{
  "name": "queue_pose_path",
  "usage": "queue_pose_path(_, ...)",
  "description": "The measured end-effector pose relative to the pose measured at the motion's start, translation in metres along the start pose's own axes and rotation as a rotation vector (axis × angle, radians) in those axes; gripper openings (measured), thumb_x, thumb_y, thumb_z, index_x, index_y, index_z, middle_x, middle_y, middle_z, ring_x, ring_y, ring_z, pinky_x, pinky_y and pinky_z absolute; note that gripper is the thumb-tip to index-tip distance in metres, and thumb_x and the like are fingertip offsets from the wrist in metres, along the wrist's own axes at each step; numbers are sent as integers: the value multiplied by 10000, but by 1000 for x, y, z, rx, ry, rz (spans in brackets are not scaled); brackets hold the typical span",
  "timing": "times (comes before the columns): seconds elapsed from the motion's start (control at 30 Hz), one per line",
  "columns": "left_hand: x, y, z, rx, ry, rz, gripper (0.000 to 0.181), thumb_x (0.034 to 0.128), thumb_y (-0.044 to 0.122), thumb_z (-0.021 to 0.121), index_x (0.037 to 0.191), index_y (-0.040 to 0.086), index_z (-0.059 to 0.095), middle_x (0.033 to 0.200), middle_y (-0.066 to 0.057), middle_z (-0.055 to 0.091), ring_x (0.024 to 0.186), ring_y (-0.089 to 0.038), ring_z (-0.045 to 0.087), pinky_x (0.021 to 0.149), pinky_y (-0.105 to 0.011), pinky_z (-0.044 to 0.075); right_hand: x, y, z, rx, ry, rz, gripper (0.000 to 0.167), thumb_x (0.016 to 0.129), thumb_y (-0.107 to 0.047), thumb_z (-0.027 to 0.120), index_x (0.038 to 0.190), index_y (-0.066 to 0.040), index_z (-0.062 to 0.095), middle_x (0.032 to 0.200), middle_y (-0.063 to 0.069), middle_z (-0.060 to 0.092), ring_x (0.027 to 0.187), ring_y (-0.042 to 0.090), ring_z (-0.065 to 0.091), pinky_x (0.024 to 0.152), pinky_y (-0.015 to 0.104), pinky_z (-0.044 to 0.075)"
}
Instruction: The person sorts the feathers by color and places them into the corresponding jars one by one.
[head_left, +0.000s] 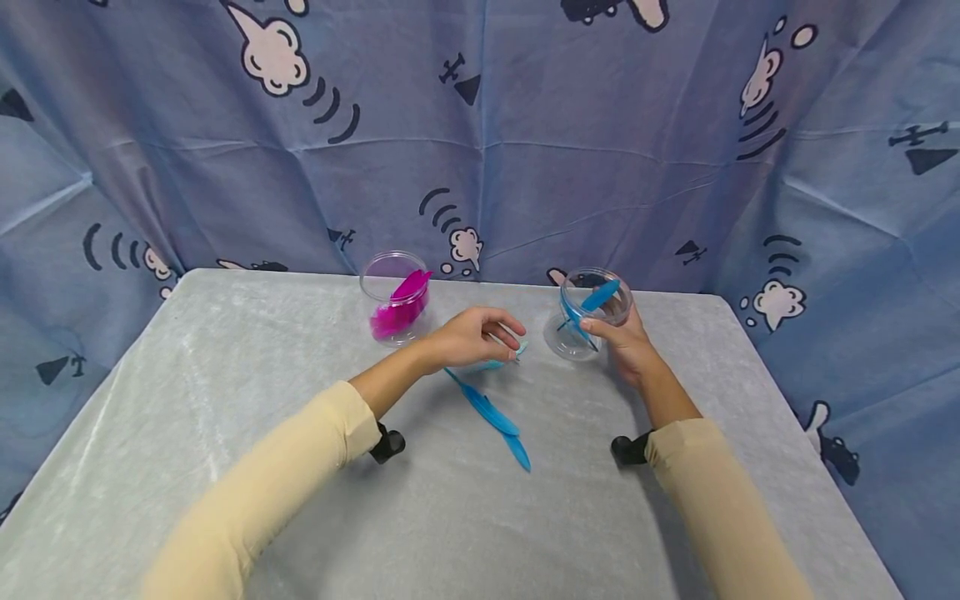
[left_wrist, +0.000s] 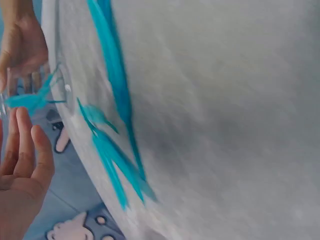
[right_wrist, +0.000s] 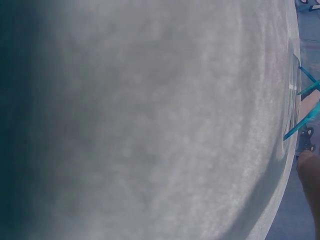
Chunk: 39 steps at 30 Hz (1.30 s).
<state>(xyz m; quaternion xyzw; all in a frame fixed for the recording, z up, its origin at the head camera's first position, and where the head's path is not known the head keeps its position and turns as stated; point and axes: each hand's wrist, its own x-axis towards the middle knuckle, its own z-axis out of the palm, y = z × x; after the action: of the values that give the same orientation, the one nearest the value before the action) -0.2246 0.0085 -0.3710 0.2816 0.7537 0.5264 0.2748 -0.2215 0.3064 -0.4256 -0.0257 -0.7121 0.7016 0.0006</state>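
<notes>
My right hand (head_left: 628, 348) holds a clear plastic jar (head_left: 557, 340) on the right side of the table, thumb on its near side and fingers behind. Inside this jar lean blue feathers (head_left: 601, 296). My left hand (head_left: 476, 337) hovers left of the jar, its fingers loosely bent with nothing seen in them. Below and beside it, several blue feathers (head_left: 487, 408) lie loose on the table; the left hand partly hides some in the head view. The left wrist view shows the left hand (left_wrist: 25, 185) apart from these feathers (left_wrist: 116, 82). The right wrist view catches only the jar's edge (right_wrist: 290, 107).
A second clear jar (head_left: 377, 287) with magenta feathers (head_left: 401, 310) stands at the back left. A pale grey cloth covers the table (head_left: 225, 358). Behind it hangs a blue printed curtain (head_left: 562, 192).
</notes>
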Motion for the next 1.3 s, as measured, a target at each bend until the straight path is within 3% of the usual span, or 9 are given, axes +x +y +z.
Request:
queue_pose_path(0.33,-21,-26,-19,47,11,3,353,901,-22,682,1241,-74,603,1166,-252,672,1019,-275,671,866,-287,536,0,1,0,-19,4,-2,932,899,-19,685,1592,-292,126,1647,130,143,1517,283,105,1216,492,89)
queue_pose_path(0.5,-27,-40,-22,55,17,50,326,903,-107,625,1225,-140,582,1138,-284,674,1066,-352,662,903,-316,541,0,1,1,-20,3,-16,942,887,-6,681,1596,-266,119,1640,167,141,1512,302,118,1214,496,87)
queue_pose_path(0.67,-29,-52,-22,121,-7,64,310,912,-96,625,1220,-123,596,1105,-244,701,1072,-335,671,892,-310,544,1,1,1,-19,9,0,954,892,-7,683,1597,-280,102,1645,150,135,1513,294,119,1216,491,79)
queue_pose_path(1.1,-35,-62,-21,245,17,74,281,878,-141,616,1150,-76,645,1055,-176,726,1007,-272,673,915,-329,531,0,0,0,-25,16,20,961,894,-15,678,1600,-289,87,1655,126,120,1521,276,100,1219,479,59)
queue_pose_path(1.3,-34,-64,-22,276,18,48,286,865,-137,647,1139,-52,654,1042,-141,729,1008,-232,678,937,-344,522,1,1,0,-23,9,3,953,896,-16,682,1598,-285,97,1650,137,126,1517,287,106,1217,489,75)
